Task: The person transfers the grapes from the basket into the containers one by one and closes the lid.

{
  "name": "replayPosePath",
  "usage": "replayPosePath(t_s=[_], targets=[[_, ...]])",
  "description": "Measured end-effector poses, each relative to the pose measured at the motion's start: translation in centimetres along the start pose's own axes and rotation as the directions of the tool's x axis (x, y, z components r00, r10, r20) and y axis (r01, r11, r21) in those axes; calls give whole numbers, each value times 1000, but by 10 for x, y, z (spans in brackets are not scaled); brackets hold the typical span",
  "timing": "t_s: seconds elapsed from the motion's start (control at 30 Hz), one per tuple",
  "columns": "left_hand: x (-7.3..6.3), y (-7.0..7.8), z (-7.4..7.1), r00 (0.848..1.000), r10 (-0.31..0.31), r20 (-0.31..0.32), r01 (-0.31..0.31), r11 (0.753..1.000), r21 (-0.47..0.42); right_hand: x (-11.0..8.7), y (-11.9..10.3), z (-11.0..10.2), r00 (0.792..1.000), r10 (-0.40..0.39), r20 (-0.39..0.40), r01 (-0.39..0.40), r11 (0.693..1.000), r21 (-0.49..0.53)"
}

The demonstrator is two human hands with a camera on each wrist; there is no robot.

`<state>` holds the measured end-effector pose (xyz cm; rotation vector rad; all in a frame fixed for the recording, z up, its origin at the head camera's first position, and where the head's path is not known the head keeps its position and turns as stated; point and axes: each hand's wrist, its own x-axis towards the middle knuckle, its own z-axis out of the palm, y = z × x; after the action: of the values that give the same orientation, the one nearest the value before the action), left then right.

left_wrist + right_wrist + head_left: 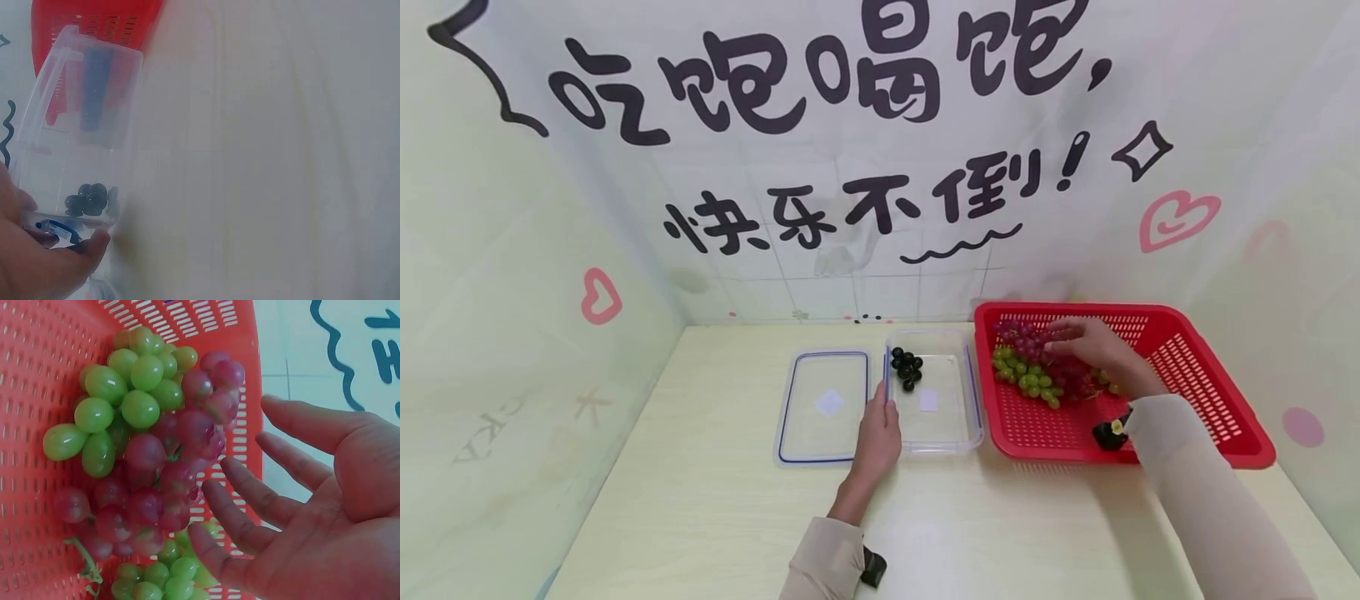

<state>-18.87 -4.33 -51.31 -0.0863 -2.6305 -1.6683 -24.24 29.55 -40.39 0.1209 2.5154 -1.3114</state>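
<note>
Pale sheet (497, 375) w/ a pink heart (601, 297) hangs past the table's L edge. On the table (700, 467), toward its back edge, L of ctr, a clear lid (827, 437) w/ blue seal lies flat. Just R of it, L hand (878, 437) grips the L wall of a clear container (951, 421), thumb & fingers pinching it; black gadget (875, 567) at that wrist. Container's open on top, near the table's back edge, w/ a small bunch of black grapes (907, 369) in its back L corner. Next, red basket (1052, 433) sits toward the table's back R corner, its L rim just beside the container. Inside: green grapes (1030, 377) along its L side, red grapes (1024, 337) behind & R of them, by the back L corner. R hand (1093, 346) is over the red grapes, fingers spread & slightly bent, grasping nothing; can't tell if fingertips touch. 2nd green bunch (178, 575) lies R of the reds, approx. mid-basket. Beige sleeve (1206, 483) crosses the basket's front edge.
</note>
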Motion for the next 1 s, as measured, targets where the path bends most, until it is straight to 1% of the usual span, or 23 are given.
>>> replayPosePath(t_s=[0.07,0.17,0.23,0.4,0.5,0.67,0.83,1.0], targets=[[0,-1,0,1000,2,-3,-2,1000,4,1,4,-2,1000,8,20,-9,1000,12],[0,-2,1,1000,7,-9,-7,1000,6,4,10,-4,999,14,51,-14,1000,-4],[0,-2,1,1000,8,-10,-8,1000,5,5,13,-4,996,32,79,-32,999,-3],[0,-1,1,1000,4,-9,-4,1000,1,6,19,-2,989,77,125,-84,995,53],[1,-2,1,1000,2,-8,-2,1000,2,7,21,-1,988,86,129,-94,994,57],[1,-1,1,1000,-7,-1,7,1000,-12,9,21,0,987,90,134,-96,995,35],[1,-1,0,1000,2,-1,-3,1000,-14,10,19,0,984,96,148,-98,995,5],[1,0,0,1000,3,0,-3,1000,-9,11,20,0,985,102,139,-100,995,-21]])
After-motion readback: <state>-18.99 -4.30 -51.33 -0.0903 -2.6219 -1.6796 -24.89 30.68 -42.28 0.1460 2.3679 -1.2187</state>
